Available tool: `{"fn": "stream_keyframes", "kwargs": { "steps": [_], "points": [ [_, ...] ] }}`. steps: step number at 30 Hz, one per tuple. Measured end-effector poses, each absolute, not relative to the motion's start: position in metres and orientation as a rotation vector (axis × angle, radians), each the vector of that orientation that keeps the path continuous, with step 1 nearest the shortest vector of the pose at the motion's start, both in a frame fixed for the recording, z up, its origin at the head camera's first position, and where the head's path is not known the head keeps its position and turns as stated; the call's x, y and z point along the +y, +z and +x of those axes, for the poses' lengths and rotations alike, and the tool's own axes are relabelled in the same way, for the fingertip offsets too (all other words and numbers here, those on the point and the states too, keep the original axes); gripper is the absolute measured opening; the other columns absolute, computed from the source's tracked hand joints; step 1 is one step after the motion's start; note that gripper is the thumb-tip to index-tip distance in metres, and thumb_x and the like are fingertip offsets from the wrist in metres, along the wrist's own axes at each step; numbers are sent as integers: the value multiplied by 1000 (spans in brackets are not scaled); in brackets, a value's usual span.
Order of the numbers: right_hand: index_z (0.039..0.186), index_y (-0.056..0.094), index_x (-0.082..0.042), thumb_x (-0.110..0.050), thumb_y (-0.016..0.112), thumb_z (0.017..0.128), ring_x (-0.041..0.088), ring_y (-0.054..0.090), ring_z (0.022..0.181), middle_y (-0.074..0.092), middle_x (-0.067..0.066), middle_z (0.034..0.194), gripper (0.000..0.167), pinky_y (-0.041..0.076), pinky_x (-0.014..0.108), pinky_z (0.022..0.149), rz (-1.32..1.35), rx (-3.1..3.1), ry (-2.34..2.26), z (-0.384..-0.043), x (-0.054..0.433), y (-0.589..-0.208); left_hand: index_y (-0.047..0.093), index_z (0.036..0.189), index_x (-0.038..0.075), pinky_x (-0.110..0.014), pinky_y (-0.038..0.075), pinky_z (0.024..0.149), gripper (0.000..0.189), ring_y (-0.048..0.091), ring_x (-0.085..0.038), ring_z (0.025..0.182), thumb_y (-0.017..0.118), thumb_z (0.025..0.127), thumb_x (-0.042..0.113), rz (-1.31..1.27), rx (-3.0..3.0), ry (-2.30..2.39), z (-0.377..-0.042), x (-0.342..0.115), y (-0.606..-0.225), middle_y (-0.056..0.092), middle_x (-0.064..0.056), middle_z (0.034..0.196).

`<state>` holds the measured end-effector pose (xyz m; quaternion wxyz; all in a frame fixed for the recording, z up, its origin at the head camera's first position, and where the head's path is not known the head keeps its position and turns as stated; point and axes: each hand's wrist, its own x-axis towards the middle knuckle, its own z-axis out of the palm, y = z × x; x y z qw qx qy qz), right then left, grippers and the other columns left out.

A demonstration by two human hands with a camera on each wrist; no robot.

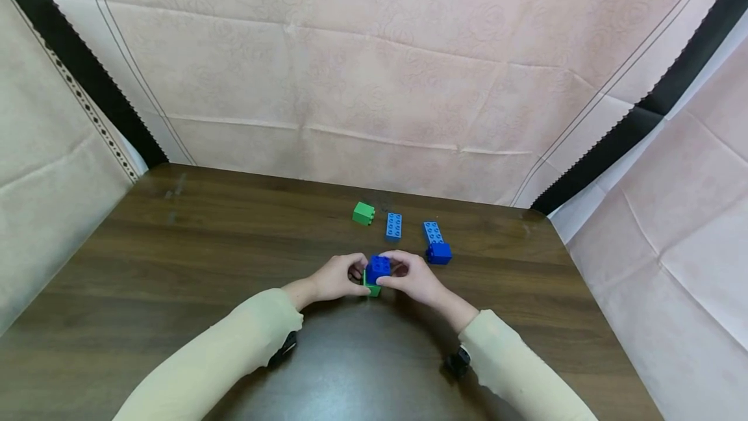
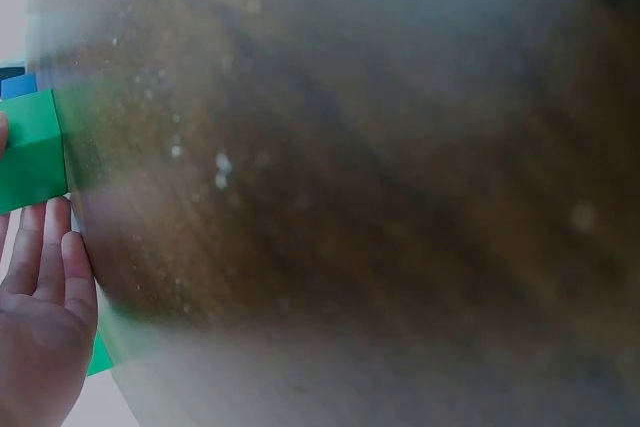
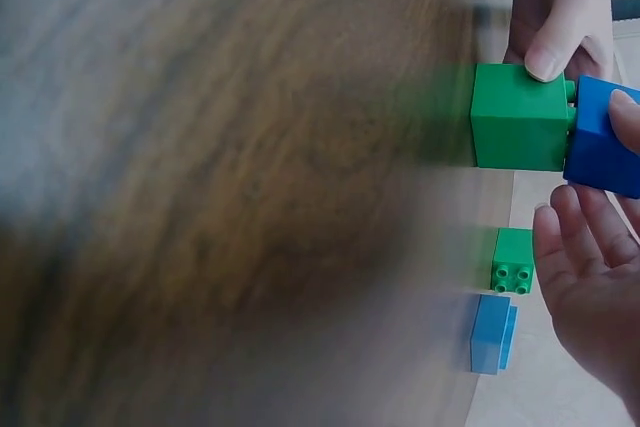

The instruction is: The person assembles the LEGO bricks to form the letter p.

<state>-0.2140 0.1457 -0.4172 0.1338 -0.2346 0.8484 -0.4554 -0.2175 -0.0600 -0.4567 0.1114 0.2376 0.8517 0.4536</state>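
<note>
My left hand [image 1: 339,276] grips a green building block [image 3: 520,117] between thumb and fingers, low over the table. A dark blue building block [image 1: 378,267] is pinched in my right hand [image 1: 416,278], right above the green one. In the right wrist view it sits slightly tilted against the green block's studs, and some studs show in the gap between the two. The left wrist view has the green block at its left edge, with the left fingers [image 2: 50,267] beside it.
Farther back on the brown wooden table [image 1: 234,232] lie a second green block [image 1: 363,213] on its side and a light blue block [image 1: 394,226]. Right of them, another light blue block [image 1: 432,232] adjoins a dark blue one [image 1: 439,253]. A pale cloth [image 1: 350,83] hangs behind the table.
</note>
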Motion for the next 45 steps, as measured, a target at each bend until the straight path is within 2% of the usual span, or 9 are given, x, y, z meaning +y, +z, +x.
{"fn": "stream_keyframes", "kwargs": {
  "steps": [5,11,21,34,39,45],
  "points": [
    [121,59,-5,-14,68,85,23,57,94,63,16,112,38,50,37,83,-739,2480,-1287,-223,149,-431,57,101,9,-30,51,84,32,58,-13,88,77,77,19,678,2498,1327,-218,-60,-455,62,-3,94],
    [118,61,-8,-21,70,84,21,58,93,64,11,111,38,53,37,83,-840,2511,-1251,-223,148,-429,57,100,9,-31,51,84,31,57,-13,88,77,77,18,665,2502,1326,-219,-60,-455,62,-3,94],
    [116,63,-11,-23,71,83,15,60,95,65,3,108,36,51,29,86,-937,2581,-1098,-225,145,-422,56,100,8,-32,51,85,31,57,-14,89,76,78,18,687,2493,1328,-219,-63,-453,62,-4,95],
    [115,62,-12,-21,71,83,13,60,91,64,2,106,34,51,27,86,-1007,2613,-991,-224,140,-418,55,98,9,-32,51,85,29,57,-14,89,75,79,18,712,2492,1322,-221,-64,-453,62,-4,95],
    [118,61,-11,-25,71,84,15,59,96,64,3,110,38,52,31,87,-1003,2653,-924,-224,143,-420,54,99,10,-33,50,86,29,56,-13,89,75,79,17,712,2494,1303,-220,-63,-455,62,-3,95],
    [116,64,-10,-32,69,84,19,57,95,64,3,106,40,52,33,81,-1073,2716,-812,-223,145,-414,54,98,10,-32,51,84,30,57,-13,88,75,79,18,741,2512,1278,-218,-61,-456,62,-2,93]
  ]
}}
